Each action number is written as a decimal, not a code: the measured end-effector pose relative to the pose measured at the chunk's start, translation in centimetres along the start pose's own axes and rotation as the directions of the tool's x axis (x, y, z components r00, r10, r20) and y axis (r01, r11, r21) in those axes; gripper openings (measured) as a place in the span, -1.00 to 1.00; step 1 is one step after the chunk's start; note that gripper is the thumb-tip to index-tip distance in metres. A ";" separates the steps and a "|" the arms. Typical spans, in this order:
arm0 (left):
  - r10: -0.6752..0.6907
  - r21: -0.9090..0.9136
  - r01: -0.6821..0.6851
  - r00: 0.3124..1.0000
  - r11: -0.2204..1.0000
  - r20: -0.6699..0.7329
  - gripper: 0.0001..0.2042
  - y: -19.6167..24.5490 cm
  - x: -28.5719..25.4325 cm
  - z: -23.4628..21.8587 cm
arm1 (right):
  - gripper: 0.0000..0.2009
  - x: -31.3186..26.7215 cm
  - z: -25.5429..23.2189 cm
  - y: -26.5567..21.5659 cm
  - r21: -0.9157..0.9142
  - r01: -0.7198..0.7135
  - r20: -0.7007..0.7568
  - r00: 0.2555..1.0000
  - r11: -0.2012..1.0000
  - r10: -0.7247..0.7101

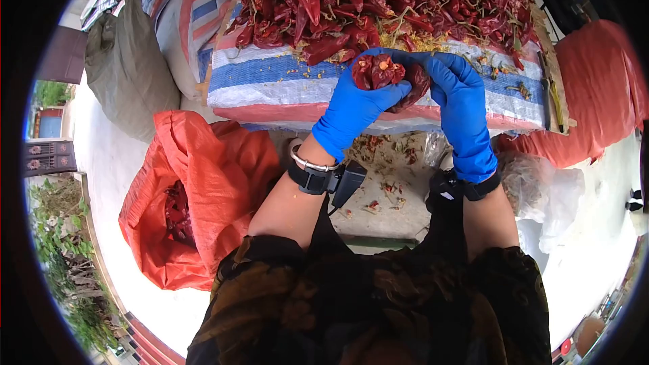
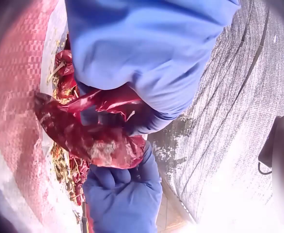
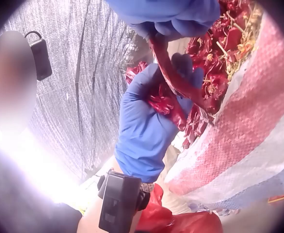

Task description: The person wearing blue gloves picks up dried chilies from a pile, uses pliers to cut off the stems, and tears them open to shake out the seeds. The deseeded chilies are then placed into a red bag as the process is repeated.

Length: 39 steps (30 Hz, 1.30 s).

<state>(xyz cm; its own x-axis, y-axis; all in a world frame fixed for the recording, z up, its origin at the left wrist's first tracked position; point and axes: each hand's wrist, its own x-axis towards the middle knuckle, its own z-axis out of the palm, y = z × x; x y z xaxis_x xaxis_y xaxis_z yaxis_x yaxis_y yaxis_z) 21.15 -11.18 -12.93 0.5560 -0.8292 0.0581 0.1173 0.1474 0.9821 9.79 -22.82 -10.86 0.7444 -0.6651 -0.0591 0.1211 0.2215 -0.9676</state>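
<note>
Both hands wear blue gloves above the near edge of a striped woven sheet (image 1: 263,81). My left hand (image 1: 358,105) grips a small bunch of dried red chillies (image 1: 378,71), their wrinkled ends showing above the thumb. A longer dark red chilli (image 2: 88,138) lies crosswise between the two hands in the left wrist view. One end of it is pinched by the curled fingers of my right hand (image 1: 463,91). In the right wrist view this chilli (image 3: 176,80) slants down from those fingers across the left palm. Beyond the hands spreads a large heap of dried chillies (image 1: 324,10).
An open red sack (image 1: 203,182) with chillies inside stands at the left, near a grey-green sack (image 1: 125,71). Another red sack (image 1: 602,94) is at the right. A yellow-edged tool (image 1: 556,98) lies on the sheet's right edge. Stem scraps (image 1: 385,186) litter the ground below.
</note>
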 end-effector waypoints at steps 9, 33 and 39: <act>0.061 0.038 -0.059 0.996 0.998 -0.062 -0.57 -0.7 -1.0 3.1 | -0.86 -0.4 0.0 -0.2 0.252 -0.019 -0.015 1.000 0.967 0.024; 0.124 0.026 -0.127 0.987 0.992 0.103 -0.67 -0.3 -2.1 2.4 | -0.86 -1.5 -0.2 -1.0 0.156 -0.093 0.180 0.982 0.983 0.064; -0.175 -0.218 0.180 0.984 0.959 0.042 -0.73 1.2 -1.7 2.9 | -0.97 -0.3 -1.0 -0.4 0.365 -0.102 0.185 0.982 0.925 0.036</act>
<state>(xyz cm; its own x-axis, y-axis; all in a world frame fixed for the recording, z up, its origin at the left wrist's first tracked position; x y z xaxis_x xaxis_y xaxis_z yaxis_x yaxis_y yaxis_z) 17.99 -11.18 -11.28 0.4920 -0.8639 -0.1075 0.3922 0.1097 0.9133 8.87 -23.39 -10.69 0.8568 -0.5135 -0.0473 0.2757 0.5336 -0.7996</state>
